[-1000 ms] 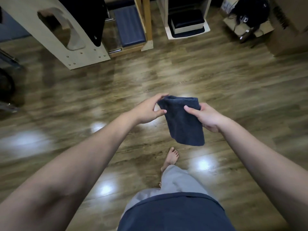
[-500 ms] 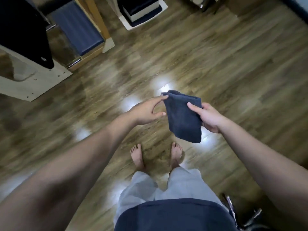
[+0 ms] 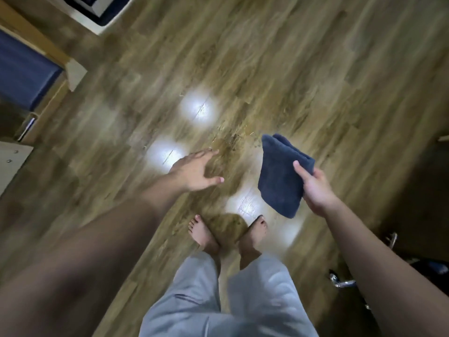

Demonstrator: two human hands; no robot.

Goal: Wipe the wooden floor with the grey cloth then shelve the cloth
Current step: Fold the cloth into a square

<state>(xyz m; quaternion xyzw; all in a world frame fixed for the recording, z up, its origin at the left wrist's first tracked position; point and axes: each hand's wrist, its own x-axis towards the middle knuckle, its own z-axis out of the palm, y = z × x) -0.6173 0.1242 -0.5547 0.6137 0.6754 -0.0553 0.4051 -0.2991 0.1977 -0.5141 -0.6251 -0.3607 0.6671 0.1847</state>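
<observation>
Room w/ a glossy brown wood-plank floor [image 3: 303, 69], three bright ceiling-light reflections on it. Pale wooden furniture w/ a dark blue pad [image 3: 21, 76] sits at the upper left edge; some chrome metal part [image 3: 340, 280] at lower right, too cut off to identify. Person stands barefoot, light grey trousers [image 3: 243, 300], looking straight down. A small wet-looking patch w/ specks [image 3: 228, 142] lies on the planks just ahead of the feet, prob. the spot to wipe.

The folded dark blue-grey terry cloth [image 3: 281, 176] is up in the air, not touching the floor, held by the right hand [image 3: 313, 188]: thumb on the near face, fingers curled behind, pinching one side edge approx. mid-height. Lower half hangs free below the grip. Left hand [image 3: 194, 171] holds nothing, fingers spread wide & relaxed, apart from the cloth, hovering over the floor beside the wet patch.

Handling, as a judgement: cloth looks light, soft, limp; no risk of breakage, not slippery, terry grips skin well. It droops where unsupported & the fold layers could slide open under a one-edge pinch. For wiping, better to lay it flat & press w/ a full palm on top so the folds stay stacked. For shelving later, a grip across the folded edge, or both hands under it, should keep it neat.
</observation>
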